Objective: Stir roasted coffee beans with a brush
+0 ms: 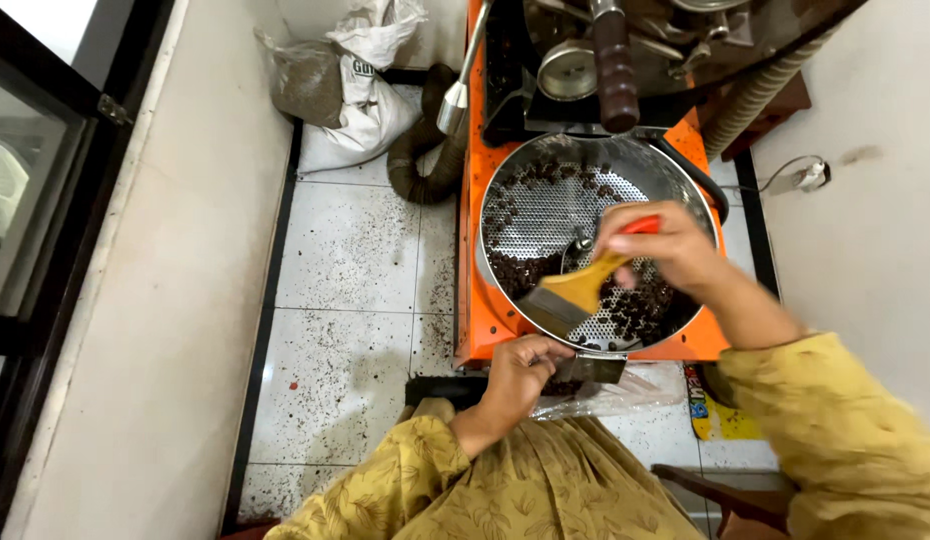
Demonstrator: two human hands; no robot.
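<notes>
My right hand (665, 250) grips a flat paintbrush (575, 295) with a yellow and red handle, its bristles resting inside the round perforated metal tray (545, 215) of an orange roasting machine (475, 300). Dark roasted beans (635, 310) lie scattered in the tray, mostly at the near side and along the far rim. My left hand (520, 370) is curled at the tray's front edge, by a dark chute (600, 368) where a clear plastic bag (625, 392) hangs. Whether the left hand's fingers pinch the bag is hidden.
White tiled floor (345, 300) left of the machine is strewn with dark specks. White sacks (355, 90) and a brown ribbed hose (420, 150) lie at the back. A white wall stands to the right, a glass door frame at far left.
</notes>
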